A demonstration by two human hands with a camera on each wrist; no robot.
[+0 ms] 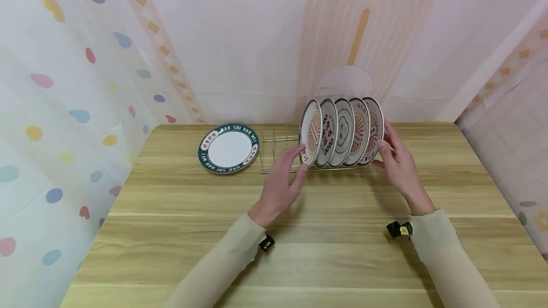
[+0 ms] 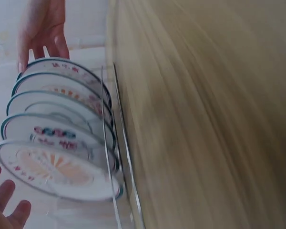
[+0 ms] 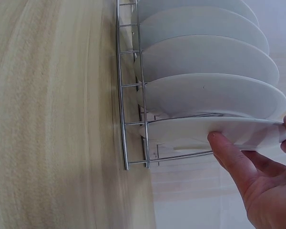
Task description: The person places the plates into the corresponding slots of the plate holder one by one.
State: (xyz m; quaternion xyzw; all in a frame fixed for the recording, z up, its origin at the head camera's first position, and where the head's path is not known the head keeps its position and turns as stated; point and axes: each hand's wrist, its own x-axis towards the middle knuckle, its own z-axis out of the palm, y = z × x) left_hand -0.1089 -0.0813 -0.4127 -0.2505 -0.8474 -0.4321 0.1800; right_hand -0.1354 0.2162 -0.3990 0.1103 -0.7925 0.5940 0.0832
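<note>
Several white plates with printed patterns stand on edge in a wire dish rack [image 1: 278, 171]. My right hand [image 1: 399, 163] is at the rightmost plate [image 1: 371, 132]. In the right wrist view, one finger of the right hand [image 3: 257, 183] presses the back of this plate [image 3: 190, 131], while other fingertips hold its rim. My left hand [image 1: 280, 184] is beside the leftmost plate [image 1: 311, 132], fingers parted and slightly bent. The left wrist view shows the left fingers [image 2: 5, 198] a little apart from that plate [image 2: 57, 169].
A green-rimmed plate [image 1: 229, 149] with a white centre lies left of the rack on the wooden table [image 1: 342, 251]. Printed cloth [image 1: 239, 46] hangs behind the table. Both wrists carry small black devices, one being the right wrist device [image 1: 399, 229].
</note>
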